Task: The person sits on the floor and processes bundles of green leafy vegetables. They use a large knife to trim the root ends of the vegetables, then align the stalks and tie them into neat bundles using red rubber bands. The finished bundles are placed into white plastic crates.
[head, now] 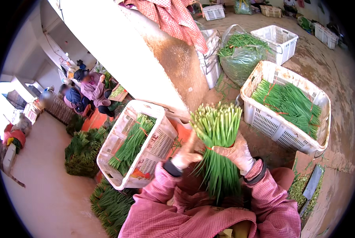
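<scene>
Upright before me stands a thick bundle of green stalks, probably garlic chives [217,139], pale cut ends up and leaves hanging down. A red band circles it. My right hand [237,153] grips the bundle at the band. At its left side is my left hand [185,151], fingers spread, holding nothing; whether its fingertips touch the stalks I cannot tell. Banded bundles lie in the white plastic crate [162,139] on the left and in the larger white crate [284,131] on the right. The leaf tips end above my lap.
A cleaver [311,184] lies on chopped trimmings at the right. More bundles [86,151] are piled on the floor at left. A clear bag of greens [244,59] and an empty crate [277,43] stand behind the right crate. A pillar [177,59] rises ahead. Co-workers [95,89] sit at far left.
</scene>
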The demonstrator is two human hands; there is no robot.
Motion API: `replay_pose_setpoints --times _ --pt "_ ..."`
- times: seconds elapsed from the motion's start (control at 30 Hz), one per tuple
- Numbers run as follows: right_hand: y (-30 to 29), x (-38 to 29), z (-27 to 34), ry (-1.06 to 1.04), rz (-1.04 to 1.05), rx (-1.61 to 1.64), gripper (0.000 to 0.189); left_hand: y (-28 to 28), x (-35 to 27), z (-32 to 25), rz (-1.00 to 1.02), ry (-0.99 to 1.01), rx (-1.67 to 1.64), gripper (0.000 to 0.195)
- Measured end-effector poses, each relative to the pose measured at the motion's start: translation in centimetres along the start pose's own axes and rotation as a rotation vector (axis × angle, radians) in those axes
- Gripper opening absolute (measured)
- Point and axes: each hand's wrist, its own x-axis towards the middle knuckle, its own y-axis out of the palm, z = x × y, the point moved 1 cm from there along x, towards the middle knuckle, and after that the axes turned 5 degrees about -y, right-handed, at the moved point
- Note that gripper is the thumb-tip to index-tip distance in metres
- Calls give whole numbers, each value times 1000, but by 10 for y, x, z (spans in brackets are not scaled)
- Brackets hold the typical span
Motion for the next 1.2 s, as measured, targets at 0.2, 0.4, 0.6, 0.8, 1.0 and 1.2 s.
replay_pose_setpoints --times 0.2,0.4,0.6,0.8,1.0,1.2 --pt "-1 -28 22 96 -71 370 61 59 22 44 -93 -145 -364 82" --pt "-88 49 49 150 -108 -82 74 101 25 98 316 -443 -785 88" --pt "-91 -35 27 -128 -2 -563 99 92 70 44 40 -269 -790 80" --pt "-124 -11 30 -39 -265 -151 87 143 152 8 -145 -237 -458 60" --pt "-228 91 168 -60 -70 -775 80 100 243 54 21 -168 -341 57" --pt "-345 159 160 105 44 -1560 78 151 340 152 276 241 763 43"
